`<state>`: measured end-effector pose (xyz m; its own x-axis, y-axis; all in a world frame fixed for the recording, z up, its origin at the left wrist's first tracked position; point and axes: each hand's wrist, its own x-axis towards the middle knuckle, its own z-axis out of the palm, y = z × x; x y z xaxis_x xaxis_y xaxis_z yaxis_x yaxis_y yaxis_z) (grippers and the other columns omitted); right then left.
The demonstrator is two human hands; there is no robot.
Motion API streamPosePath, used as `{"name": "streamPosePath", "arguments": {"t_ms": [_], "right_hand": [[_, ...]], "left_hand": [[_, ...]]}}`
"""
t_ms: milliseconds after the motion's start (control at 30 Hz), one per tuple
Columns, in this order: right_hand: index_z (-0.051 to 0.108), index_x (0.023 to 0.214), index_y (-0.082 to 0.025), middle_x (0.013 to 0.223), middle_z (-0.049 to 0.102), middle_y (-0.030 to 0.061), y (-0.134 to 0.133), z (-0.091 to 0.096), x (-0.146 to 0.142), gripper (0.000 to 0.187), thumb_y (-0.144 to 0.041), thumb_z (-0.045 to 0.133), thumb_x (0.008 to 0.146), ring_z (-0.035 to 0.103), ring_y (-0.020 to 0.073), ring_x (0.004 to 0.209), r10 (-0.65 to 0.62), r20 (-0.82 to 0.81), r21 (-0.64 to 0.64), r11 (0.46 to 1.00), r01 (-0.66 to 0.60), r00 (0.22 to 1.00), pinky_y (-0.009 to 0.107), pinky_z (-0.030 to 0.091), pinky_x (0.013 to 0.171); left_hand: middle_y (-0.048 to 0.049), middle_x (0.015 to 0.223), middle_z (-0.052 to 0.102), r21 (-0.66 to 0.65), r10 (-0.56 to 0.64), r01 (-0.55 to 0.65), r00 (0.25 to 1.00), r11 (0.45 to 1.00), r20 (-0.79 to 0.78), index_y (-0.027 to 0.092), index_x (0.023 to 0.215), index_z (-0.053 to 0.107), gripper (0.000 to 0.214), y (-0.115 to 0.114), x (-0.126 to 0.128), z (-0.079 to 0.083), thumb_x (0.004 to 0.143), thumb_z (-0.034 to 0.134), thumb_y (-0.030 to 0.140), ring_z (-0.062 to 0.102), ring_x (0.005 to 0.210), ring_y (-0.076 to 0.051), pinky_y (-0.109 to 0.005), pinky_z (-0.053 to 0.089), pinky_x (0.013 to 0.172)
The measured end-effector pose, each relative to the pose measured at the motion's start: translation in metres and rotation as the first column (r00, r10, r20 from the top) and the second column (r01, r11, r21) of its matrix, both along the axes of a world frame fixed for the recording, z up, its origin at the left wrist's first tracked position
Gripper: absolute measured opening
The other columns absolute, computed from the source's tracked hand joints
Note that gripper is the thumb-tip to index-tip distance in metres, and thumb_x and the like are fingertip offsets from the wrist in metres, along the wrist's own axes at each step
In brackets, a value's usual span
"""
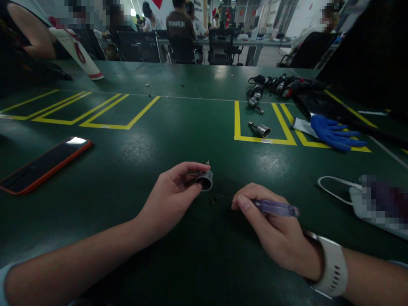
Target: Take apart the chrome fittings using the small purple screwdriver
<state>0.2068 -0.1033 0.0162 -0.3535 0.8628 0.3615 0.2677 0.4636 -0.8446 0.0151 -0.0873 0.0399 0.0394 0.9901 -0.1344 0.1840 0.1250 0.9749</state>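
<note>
Between the thumb and fingers of my left hand (174,197) is a small metal cup-shaped part (208,180) with a thin shaft, its hollow end facing me. My right hand (270,221) grips a screwdriver (276,208) with a clear purple handle. The thin blade points left, toward a few tiny dark pieces (213,199) on the green table (191,263), just below the metal part. Whether the tip touches one of them is too small to tell.
Ahead to the right, a similar metal part (262,130) lies inside yellow tape, with a pile of such parts (255,95) behind. A blue glove (334,131) and a masked-out item with a white loop (338,187) are at right. At left lies a phone (47,163). People sit beyond.
</note>
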Motion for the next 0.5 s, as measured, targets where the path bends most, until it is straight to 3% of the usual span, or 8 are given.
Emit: {"name": "streamPosePath", "arguments": {"t_ms": [167, 333, 500], "right_hand": [[0.059, 0.079, -0.018, 0.071, 0.059, 0.0008, 0.0032, -0.0049, -0.0016, 0.021, -0.025, 0.045, 0.093, 0.055, 0.0136, 0.066, 0.003, 0.032, -0.124, 0.992, 0.0, 0.999, 0.028, 0.044, 0.06], [0.059, 0.078, -0.017, 0.07, 0.058, 0.0012, 0.0024, -0.002, -0.0011, 0.022, -0.024, 0.044, 0.092, 0.055, 0.0142, 0.065, 0.02, 0.103, -0.095, 0.995, -0.01, 0.994, 0.029, 0.043, 0.06], [0.054, 0.065, -0.016, 0.058, 0.049, -0.0007, 0.0034, 0.0029, -0.0003, 0.029, -0.023, 0.043, 0.091, 0.047, 0.0125, 0.053, -0.043, 0.142, -0.023, 0.999, 0.047, 0.989, 0.028, 0.036, 0.05]], "left_hand": [[-0.0022, 0.102, 0.07, -0.021, -0.008, 0.009, 1.0, 1.0, 0.028, 0.02, 0.096, 0.067, 0.027, 0.0011, -0.0007, -0.0013, 0.071, 0.063, 0.012, 0.066, 0.094, -0.018, -0.034, 0.05, 0.093], [-0.0025, 0.105, 0.07, -0.007, -0.004, 0.005, 0.998, 1.0, 0.063, 0.019, 0.093, 0.068, 0.025, 0.0003, -0.0002, -0.0018, 0.069, 0.065, 0.012, 0.065, 0.096, -0.018, -0.033, 0.05, 0.093], [-0.0024, 0.103, 0.071, -0.04, -0.006, 0.009, 0.998, 0.999, 0.066, 0.019, 0.095, 0.068, 0.026, 0.0009, -0.0013, -0.001, 0.07, 0.065, 0.011, 0.066, 0.095, -0.018, -0.033, 0.051, 0.092]]}}
